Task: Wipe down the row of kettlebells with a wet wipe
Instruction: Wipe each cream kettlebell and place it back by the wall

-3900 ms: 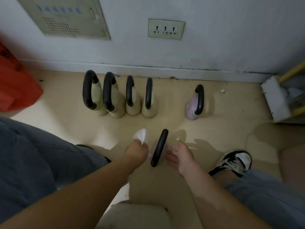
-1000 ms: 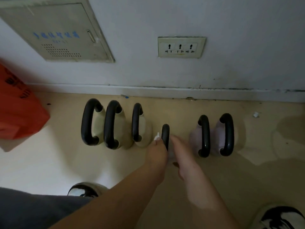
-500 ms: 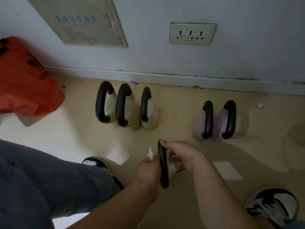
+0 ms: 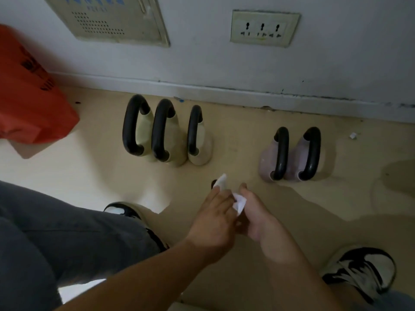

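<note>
Both my left hand (image 4: 213,223) and right hand (image 4: 253,218) pinch the wipe (image 4: 238,203) over a hidden kettlebell (image 4: 213,183) near the row's gap; it could tip unsteadied.

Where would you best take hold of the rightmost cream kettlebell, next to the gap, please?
Probably by the black handle of the cream kettlebell, from above. The loop stands upright, edge-on to the camera, and its right side faces open floor, so fingers could hook through from there.
</note>
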Demonstrator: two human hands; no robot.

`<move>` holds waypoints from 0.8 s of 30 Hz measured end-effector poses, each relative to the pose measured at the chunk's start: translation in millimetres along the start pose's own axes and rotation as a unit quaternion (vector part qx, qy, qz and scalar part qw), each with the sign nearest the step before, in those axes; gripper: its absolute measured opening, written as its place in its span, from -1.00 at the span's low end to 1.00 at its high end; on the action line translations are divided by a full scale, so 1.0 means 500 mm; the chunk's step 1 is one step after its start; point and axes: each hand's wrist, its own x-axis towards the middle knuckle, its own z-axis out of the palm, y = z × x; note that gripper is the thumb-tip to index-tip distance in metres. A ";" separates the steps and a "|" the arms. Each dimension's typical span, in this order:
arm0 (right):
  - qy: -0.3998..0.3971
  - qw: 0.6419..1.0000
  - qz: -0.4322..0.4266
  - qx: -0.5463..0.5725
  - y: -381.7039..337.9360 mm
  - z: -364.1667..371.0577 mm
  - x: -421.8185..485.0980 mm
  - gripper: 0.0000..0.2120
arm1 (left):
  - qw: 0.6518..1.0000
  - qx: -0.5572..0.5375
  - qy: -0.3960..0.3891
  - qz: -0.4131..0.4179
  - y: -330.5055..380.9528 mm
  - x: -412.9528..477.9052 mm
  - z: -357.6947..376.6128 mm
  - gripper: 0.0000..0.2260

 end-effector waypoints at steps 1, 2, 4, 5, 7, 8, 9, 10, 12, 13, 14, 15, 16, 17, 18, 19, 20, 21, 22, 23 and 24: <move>-0.008 1.000 0.012 0.012 0.002 -0.005 0.005 -0.37 | 1.000 -0.004 0.018 0.009 -0.002 -0.012 0.006 -0.73; -0.010 1.000 0.019 0.013 0.003 -0.009 0.010 -0.35 | 1.000 -0.005 0.017 -0.002 -0.009 -0.012 0.009 -0.75; 0.014 1.000 0.017 -0.006 0.000 -0.006 0.012 -0.36 | 0.997 0.005 -0.027 -0.067 -0.017 0.022 -0.012 -0.73; 0.026 0.999 0.012 -0.021 0.000 -0.005 0.013 -0.35 | 0.991 -0.010 -0.031 -0.131 -0.023 0.054 -0.024 -0.72; 0.026 0.999 0.012 -0.038 0.000 -0.004 0.014 -0.29 | 0.959 -0.106 -0.052 -0.256 -0.044 0.117 -0.047 -0.72; 0.019 0.999 0.014 -0.040 -0.001 -0.002 0.010 -0.27 | 0.936 -0.159 -0.054 -0.310 -0.053 0.136 -0.048 -0.72; 0.015 0.999 0.014 -0.037 -0.002 -0.001 0.010 -0.25 | 0.927 -0.178 -0.034 -0.329 -0.054 0.140 -0.048 -0.72; 0.016 0.999 0.014 -0.036 -0.004 0.001 0.006 -0.26 | 0.932 -0.166 -0.038 -0.321 -0.051 0.133 -0.046 -0.75; 0.033 0.999 0.019 -0.032 -0.004 0.001 0.010 -0.26 | 0.953 -0.160 -0.018 -0.256 -0.021 0.071 -0.040 -0.79; 0.032 0.999 0.025 -0.023 -0.004 -0.001 0.015 -0.26 | 0.968 -0.152 0.016 -0.198 -0.010 0.027 -0.029 -0.80; 0.027 0.999 0.030 -0.009 -0.004 -0.001 0.020 -0.25 | 0.985 -0.105 0.018 -0.133 0.000 -0.011 -0.031 -0.79; 0.016 0.999 0.037 0.003 -0.005 -0.001 0.024 -0.24 | 0.998 -0.052 0.004 -0.039 -0.010 -0.033 -0.028 -0.78; 0.006 0.999 0.039 0.007 -0.005 0.000 0.028 -0.23 | 0.999 -0.032 0.000 0.040 -0.028 -0.041 -0.034 -0.78; 0.004 0.999 0.040 0.001 -0.004 0.001 0.030 -0.24 | 0.996 -0.043 -0.009 0.079 -0.054 -0.030 -0.033 -0.80; 0.015 0.999 0.037 -0.013 -0.004 0.003 0.029 -0.28 | 0.995 -0.078 -0.030 0.053 -0.071 -0.006 -0.037 -0.79; 0.031 0.999 0.025 -0.032 -0.002 0.002 0.032 -0.35 | 0.996 -0.084 -0.040 0.008 -0.083 0.026 -0.043 -0.76; 0.042 0.998 0.012 -0.049 -0.001 0.004 0.027 -0.45 | 0.986 -0.126 -0.060 -0.088 -0.090 0.060 -0.048 -0.73; 0.043 0.997 0.004 -0.058 0.000 0.005 0.023 -0.53 | 0.966 -0.175 -0.070 -0.176 -0.094 0.093 -0.045 -0.71; 0.043 0.997 0.000 -0.058 0.001 0.007 0.016 -0.59 | 0.941 -0.213 -0.067 -0.254 -0.092 0.112 -0.034 -0.72; 0.045 0.997 0.001 -0.058 0.004 0.003 0.016 -0.62 | 0.929 -0.227 -0.056 -0.287 -0.080 0.111 -0.025 -0.74; 0.049 0.997 0.004 -0.058 0.005 0.003 0.013 -0.63 | 0.937 -0.210 -0.029 -0.279 -0.065 0.091 -0.016 -0.76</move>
